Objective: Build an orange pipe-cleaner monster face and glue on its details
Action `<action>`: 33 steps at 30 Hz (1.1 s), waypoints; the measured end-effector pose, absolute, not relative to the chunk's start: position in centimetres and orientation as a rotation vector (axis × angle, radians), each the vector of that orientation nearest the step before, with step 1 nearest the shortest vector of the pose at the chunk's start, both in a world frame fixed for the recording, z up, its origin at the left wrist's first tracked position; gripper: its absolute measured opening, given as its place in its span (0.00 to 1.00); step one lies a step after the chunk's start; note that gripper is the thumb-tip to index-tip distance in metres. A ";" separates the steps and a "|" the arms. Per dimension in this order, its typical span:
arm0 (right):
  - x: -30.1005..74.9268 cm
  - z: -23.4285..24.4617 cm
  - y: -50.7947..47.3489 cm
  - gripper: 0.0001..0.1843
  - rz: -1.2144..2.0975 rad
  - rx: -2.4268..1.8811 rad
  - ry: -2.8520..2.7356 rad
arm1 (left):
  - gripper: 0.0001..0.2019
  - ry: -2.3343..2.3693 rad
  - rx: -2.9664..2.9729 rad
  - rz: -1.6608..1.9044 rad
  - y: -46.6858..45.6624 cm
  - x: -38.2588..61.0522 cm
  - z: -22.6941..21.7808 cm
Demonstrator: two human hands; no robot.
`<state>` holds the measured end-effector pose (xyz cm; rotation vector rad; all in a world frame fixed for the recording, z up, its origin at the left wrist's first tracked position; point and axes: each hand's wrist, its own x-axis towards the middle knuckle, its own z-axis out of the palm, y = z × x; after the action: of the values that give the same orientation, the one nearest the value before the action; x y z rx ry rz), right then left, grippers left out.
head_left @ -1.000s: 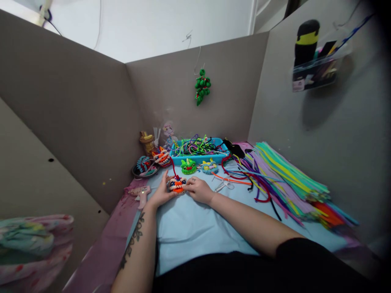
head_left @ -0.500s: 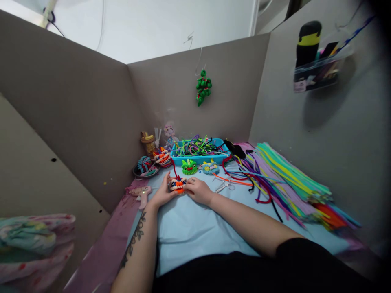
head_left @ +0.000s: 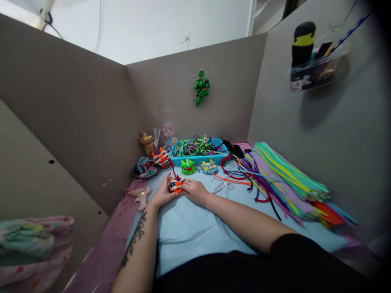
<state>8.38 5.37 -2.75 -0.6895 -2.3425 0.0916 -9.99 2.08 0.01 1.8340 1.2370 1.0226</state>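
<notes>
An orange, white and blue pipe-cleaner animal head (head_left: 176,185) is held between my two hands just above the blue cloth. My left hand (head_left: 163,193) grips its left side, thumb below and fingers behind. My right hand (head_left: 194,191) closes on its right side, with the fingertips pressed against it and partly covering it. A dark red pipe cleaner (head_left: 172,167) rises from its top. Just beyond stand a green pipe-cleaner head (head_left: 188,167) and a light blue and yellow one (head_left: 209,167). Scissors (head_left: 223,185) lie to the right of my right hand.
A blue tray (head_left: 198,159) of pipe-cleaner scraps stands at the back. Bundled pipe cleaners (head_left: 287,179) cover the right side. On the left are a pink glue gun (head_left: 142,196), a dark bowl (head_left: 146,175) and another orange head (head_left: 161,157). Grey partitions (head_left: 171,93) enclose the table.
My right hand has shifted slightly left over the animal head, hiding more of its right side. The whole view has moved a little; both hands keep their hold.
</notes>
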 end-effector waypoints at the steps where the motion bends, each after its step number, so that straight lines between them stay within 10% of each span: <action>1: 8.4 -2.7 5.4 0.07 0.119 -0.696 -2.328 | 0.48 1.242 1.838 1.032 2.1 -9.9 0.0; 11: 8.2 -3.7 7.1 0.32 0.579 -0.651 -2.092 | 0.44 1.238 1.904 1.038 1.9 -9.9 0.1; 33: 7.5 -3.9 7.9 0.35 0.798 -0.701 -2.023 | 0.36 1.315 1.971 1.055 2.4 -10.1 -0.6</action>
<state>7.50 7.91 -3.91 -0.7012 -2.0232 0.7984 -10.07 2.43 -0.58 1.9707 1.3154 1.0553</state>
